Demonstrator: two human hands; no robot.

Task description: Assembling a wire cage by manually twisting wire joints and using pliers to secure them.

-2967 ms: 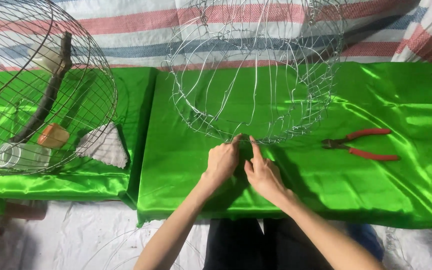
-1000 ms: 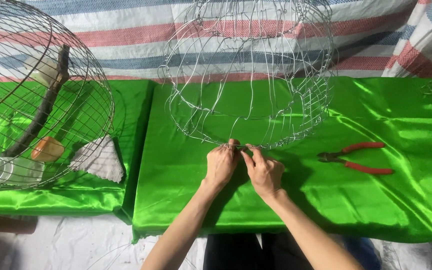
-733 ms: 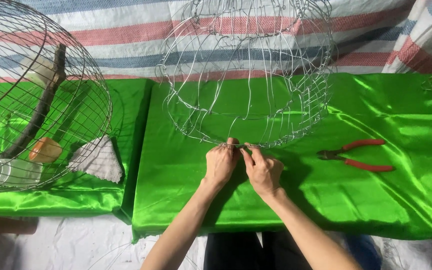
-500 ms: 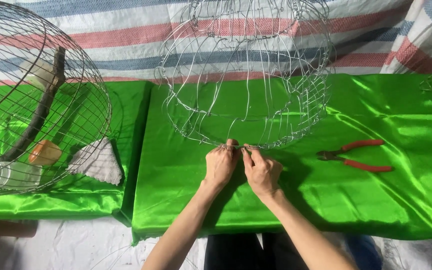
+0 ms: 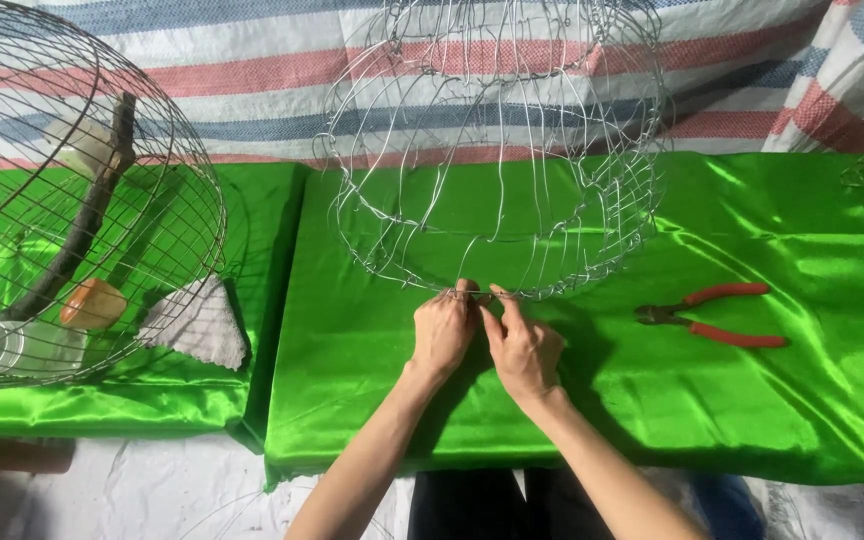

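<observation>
Pinching the lower rim of the domed silver wire frame on the green satin tabletop, left hand and right hand remain clenched there, unchanged.

Thin bare metal wire frame (shiny) on glossy, smooth green satin cloth.

Both hands shifted slightly on wire frame.

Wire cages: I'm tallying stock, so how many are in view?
2. One cage stands mid-table, both hands at its bottom rim; the other cage sits at left. A third may be cut off at right.
</observation>
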